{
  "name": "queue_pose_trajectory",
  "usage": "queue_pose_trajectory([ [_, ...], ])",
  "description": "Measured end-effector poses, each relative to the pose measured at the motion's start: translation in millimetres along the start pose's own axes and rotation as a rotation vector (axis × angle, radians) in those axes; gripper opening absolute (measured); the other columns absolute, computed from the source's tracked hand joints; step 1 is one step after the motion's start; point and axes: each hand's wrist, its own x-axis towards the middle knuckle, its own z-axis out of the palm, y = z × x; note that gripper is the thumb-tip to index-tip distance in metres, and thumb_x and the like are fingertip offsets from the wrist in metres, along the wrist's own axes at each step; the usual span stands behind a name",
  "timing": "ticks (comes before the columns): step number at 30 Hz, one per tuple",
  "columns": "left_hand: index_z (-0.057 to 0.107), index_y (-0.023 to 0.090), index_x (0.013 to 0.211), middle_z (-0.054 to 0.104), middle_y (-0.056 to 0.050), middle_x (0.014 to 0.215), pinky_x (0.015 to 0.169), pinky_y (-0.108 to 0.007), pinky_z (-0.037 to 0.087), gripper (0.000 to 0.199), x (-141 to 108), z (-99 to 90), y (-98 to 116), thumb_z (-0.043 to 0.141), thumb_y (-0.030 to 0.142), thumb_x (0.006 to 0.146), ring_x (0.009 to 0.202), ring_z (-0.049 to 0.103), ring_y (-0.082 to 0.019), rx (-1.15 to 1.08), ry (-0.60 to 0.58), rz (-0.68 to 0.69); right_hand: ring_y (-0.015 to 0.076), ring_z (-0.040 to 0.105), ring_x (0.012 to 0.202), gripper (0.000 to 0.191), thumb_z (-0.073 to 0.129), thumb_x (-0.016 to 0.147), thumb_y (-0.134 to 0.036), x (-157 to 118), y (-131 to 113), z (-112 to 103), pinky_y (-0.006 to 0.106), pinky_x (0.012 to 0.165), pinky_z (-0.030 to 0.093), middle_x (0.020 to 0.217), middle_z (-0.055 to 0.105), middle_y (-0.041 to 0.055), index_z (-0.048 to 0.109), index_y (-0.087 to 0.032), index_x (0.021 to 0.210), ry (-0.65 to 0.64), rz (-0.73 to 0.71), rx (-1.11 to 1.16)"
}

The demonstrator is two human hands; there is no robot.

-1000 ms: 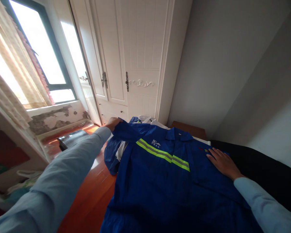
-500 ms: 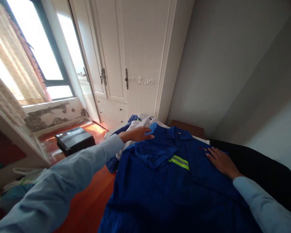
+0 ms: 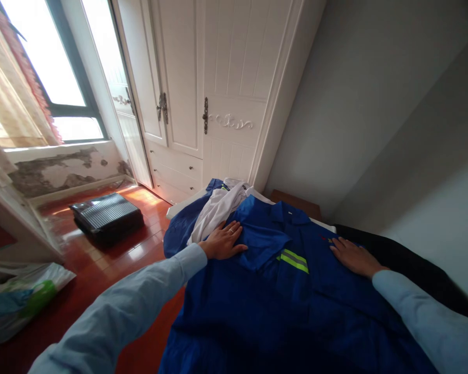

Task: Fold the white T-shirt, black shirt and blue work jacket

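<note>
A dark blue garment point(image 3: 265, 306) with a collar and a yellow-green and grey reflective stripe point(image 3: 294, 259) lies spread in front of me. One sleeve is folded inward over its front. My left hand point(image 3: 224, 241), a ring on one finger, rests flat on the folded sleeve near its left edge, holding nothing. On the garment's right side, just below the small red and yellow chest marks, my right hand point(image 3: 354, 257) lies flat with fingers stretched out. White cloth point(image 3: 218, 208) and another blue garment point(image 3: 183, 223) lie beyond my left hand.
A white wardrobe point(image 3: 234, 78) stands behind the clothes. On the red floor at the left are a black ribbed suitcase point(image 3: 107, 215) and a plastic bag point(image 3: 31, 301). Black material point(image 3: 409, 259) lies at the right, beside a grey wall.
My left hand has moved down from the sleeve's upper edge and now lies flat on it. The right hand has hardly moved. The view has shifted slightly, showing more of the floor.
</note>
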Motion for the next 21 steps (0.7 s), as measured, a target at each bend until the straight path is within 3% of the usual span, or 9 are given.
queue_pose_trajectory([
  [2,0.041,0.014,0.157,0.039,-0.02,0.162,0.126,-0.055,0.023,0.082,-0.6,2.5,-0.3,0.031,0.071,0.099,0.154,0.032,-0.032,-0.016,0.013,0.004,0.0437,0.061,0.127,0.05,0.037,0.095,-0.034,-1.4,-32.0,-34.2,0.067,0.104,0.045,0.148,0.057,0.023,0.067,-0.015,0.13,0.007,0.051,-0.084],
  [3,0.042,0.014,0.157,0.039,-0.021,0.162,0.126,-0.056,0.023,0.083,-0.9,3.6,-0.3,0.03,0.072,0.099,0.154,0.032,-0.032,-0.025,0.021,0.006,0.0432,0.064,0.121,0.048,0.037,0.094,-0.028,-1.5,-54.6,-52.1,0.066,0.101,0.047,0.146,0.058,0.0245,0.068,-0.013,0.128,0.083,0.029,-0.095],
  [5,0.043,0.013,0.156,0.04,-0.021,0.162,0.125,-0.057,0.023,0.084,-1.2,5.3,0.2,0.029,0.073,0.099,0.154,0.033,-0.033,-0.039,0.037,0.009,0.0374,0.064,0.122,0.049,0.033,0.097,-0.023,0.8,-110.3,-85.0,0.056,0.105,0.048,0.147,0.057,0.0236,0.064,-0.011,0.133,0.329,-0.124,0.002],
  [7,0.045,0.013,0.156,0.041,-0.021,0.161,0.125,-0.057,0.023,0.084,-1.2,5.6,1.3,0.029,0.073,0.099,0.154,0.034,-0.033,-0.044,0.047,0.004,0.0328,0.058,0.132,0.05,0.033,0.101,-0.028,7.6,-173.4,-109.7,0.048,0.114,0.044,0.145,0.06,0.0209,0.062,-0.011,0.138,0.449,-0.321,0.148],
  [10,0.045,0.012,0.155,0.041,-0.021,0.161,0.125,-0.058,0.022,0.084,-0.9,3.5,3.6,0.028,0.073,0.099,0.154,0.033,-0.034,-0.046,0.038,-0.008,0.0315,0.041,0.149,0.056,0.042,0.103,-0.044,27.4,-257.3,-125.5,0.047,0.125,0.029,0.16,0.048,0.0157,0.056,-0.014,0.147,0.392,-0.689,0.223],
  [12,0.044,0.011,0.155,0.04,-0.023,0.162,0.126,-0.059,0.021,0.085,-0.8,1.5,5.2,0.027,0.073,0.099,0.155,0.031,-0.035,-0.05,0.023,-0.014,0.0333,0.03,0.155,0.061,0.042,0.103,-0.049,45.2,-293.5,-122.1,0.051,0.127,0.023,0.166,0.037,0.0163,0.05,-0.013,0.152,0.276,-0.724,0.213],
  [16,0.043,0.01,0.156,0.037,-0.022,0.163,0.126,-0.06,0.02,0.088,-2.9,0.1,6.7,0.026,0.074,0.098,0.155,0.03,-0.035,-0.088,0.011,-0.03,0.032,0.02,0.159,0.069,0.034,0.105,-0.054,77.4,-314.9,-93.1,0.056,0.127,0.02,0.171,0.024,0.0155,0.033,-0.016,0.162,0.064,-0.57,0.236],
  [21,0.044,0.019,0.156,0.042,-0.02,0.161,0.125,-0.064,0.02,0.087,-11.2,-3.6,3.6,0.033,0.079,0.094,0.154,0.031,-0.037,-0.167,0.034,0.071,0.0274,0.01,0.161,0.078,0.026,0.104,-0.063,91.9,-304.2,-60.6,0.051,0.129,0.014,0.173,0.013,0.0135,0.02,-0.015,0.166,0.063,-0.543,0.373],
])
